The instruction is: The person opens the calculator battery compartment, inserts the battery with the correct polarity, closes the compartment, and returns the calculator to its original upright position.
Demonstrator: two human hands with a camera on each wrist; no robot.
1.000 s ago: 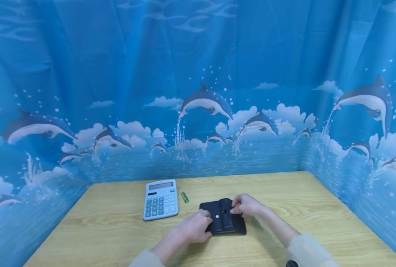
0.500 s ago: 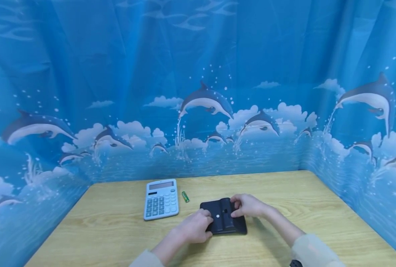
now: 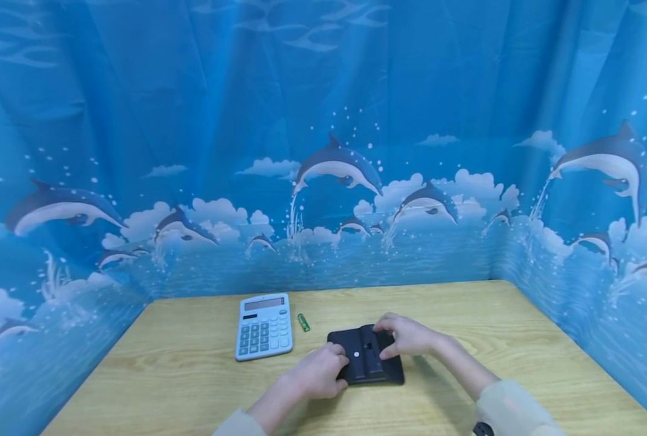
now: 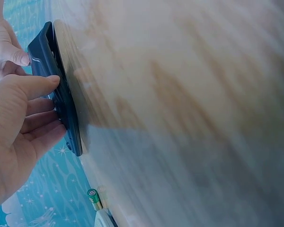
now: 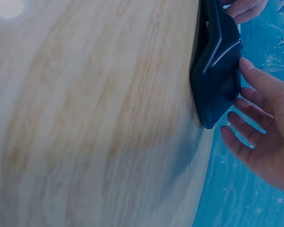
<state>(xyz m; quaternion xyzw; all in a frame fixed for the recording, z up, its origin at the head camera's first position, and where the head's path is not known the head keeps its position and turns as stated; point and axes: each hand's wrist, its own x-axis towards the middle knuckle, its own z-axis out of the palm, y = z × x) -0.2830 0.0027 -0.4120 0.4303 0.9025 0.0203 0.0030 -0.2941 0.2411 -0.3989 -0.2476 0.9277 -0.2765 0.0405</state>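
A flat black device (image 3: 360,363) with a raised ridge, a white dot and a small dark opening lies on the wooden table (image 3: 192,387); its exact kind is unclear. My left hand (image 3: 320,368) grips its left side, the thumb at the near edge and fingers over the top. In the left wrist view that thumb and the fingertips touch the black device (image 4: 68,116). My right hand (image 3: 408,335) has thumb and forefinger on the ridge's right side. The right wrist view shows the right thumb (image 5: 260,78) against the black device (image 5: 217,87), the other fingers loosely curved beside it.
A pale blue calculator (image 3: 263,327) lies face up to the left of the device. Between them, farther back, is a small green battery (image 3: 303,322). A blue dolphin-print curtain (image 3: 323,254) hangs behind the table and along both sides.
My right thumb and forefinger have spread apart along the ridge, the thumb moving toward the near edge. The left hand keeps its hold, and the device has barely moved.
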